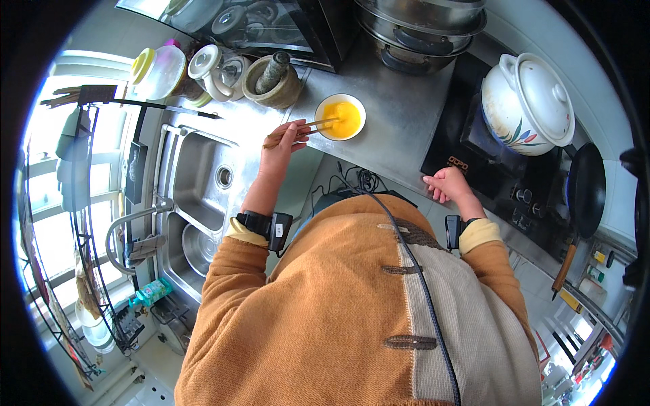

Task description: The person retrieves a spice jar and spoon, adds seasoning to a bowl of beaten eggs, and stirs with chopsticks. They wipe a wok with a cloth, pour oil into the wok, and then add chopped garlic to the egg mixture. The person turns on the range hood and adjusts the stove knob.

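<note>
A pair of chopsticks (316, 123) is held in my left hand (290, 138), their tips in the yellow beaten egg (347, 115). The egg lies in a small white bowl (364, 122) on the steel countertop (393, 114), just right of that hand. By the counter's front edge, near the black gas stove, my right hand (447, 184) is loosely curled, with nothing visible in it.
A white lidded pot (523, 111) stands on the stove (442, 147), with a black frying pan (587, 190) at its right. Stacked steel steamers (421, 30) are behind. A stone mortar (284, 94) and jars line the back left, above a double sink (195, 177).
</note>
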`<state>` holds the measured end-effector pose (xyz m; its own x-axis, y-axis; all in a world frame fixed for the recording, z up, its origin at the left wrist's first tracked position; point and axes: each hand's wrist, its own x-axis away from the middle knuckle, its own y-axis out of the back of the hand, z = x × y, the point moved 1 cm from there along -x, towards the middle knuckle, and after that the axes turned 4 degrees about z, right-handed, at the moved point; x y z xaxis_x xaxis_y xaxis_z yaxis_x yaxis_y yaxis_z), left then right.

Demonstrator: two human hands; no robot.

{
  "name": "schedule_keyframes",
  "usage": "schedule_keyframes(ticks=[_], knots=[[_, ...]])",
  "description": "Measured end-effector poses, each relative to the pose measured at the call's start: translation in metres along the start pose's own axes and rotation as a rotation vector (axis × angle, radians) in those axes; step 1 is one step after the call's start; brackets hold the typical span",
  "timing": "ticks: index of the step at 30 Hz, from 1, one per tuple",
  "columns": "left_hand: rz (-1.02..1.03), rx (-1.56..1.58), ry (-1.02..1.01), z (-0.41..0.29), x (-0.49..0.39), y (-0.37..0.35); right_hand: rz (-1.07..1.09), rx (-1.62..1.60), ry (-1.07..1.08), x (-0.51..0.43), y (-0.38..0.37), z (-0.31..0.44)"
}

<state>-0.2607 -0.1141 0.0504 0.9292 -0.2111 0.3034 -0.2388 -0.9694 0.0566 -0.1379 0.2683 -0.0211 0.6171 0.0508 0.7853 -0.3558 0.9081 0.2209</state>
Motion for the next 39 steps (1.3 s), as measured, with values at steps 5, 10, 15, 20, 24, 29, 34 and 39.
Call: schedule_keyframes(ticks=[5,10,15,20,24,29,34,39], knots=[[-0.076,0.066,-0.018,0.000,-0.004,0.002,0.015,0.002,0.020,-0.002,0.000,-0.001],[-0.108,0.153,-0.003,0.004,-0.005,0.000,0.008,-0.018,0.023,-0.001,-0.001,-0.002],[-0.021,0.118,0.040,0.000,-0.005,0.001,-0.003,0.004,0.003,0.001,0.000,0.001],[-0.008,0.118,0.047,-0.002,-0.005,0.001,0.003,0.009,-0.015,0.001,0.000,0.003],[-0.031,0.160,0.023,-0.001,-0.005,0.006,0.001,0.006,-0.010,0.000,-0.001,0.001],[-0.057,0.276,-0.024,0.003,-0.006,0.010,0.007,0.008,0.007,-0.002,-0.001,-0.001],[0.030,0.219,0.062,0.009,-0.004,0.008,0.005,0.007,0.009,-0.002,0.000,-0.001],[-0.048,0.230,0.005,0.010,-0.002,0.007,0.006,-0.003,0.013,-0.002,-0.001,-0.002]])
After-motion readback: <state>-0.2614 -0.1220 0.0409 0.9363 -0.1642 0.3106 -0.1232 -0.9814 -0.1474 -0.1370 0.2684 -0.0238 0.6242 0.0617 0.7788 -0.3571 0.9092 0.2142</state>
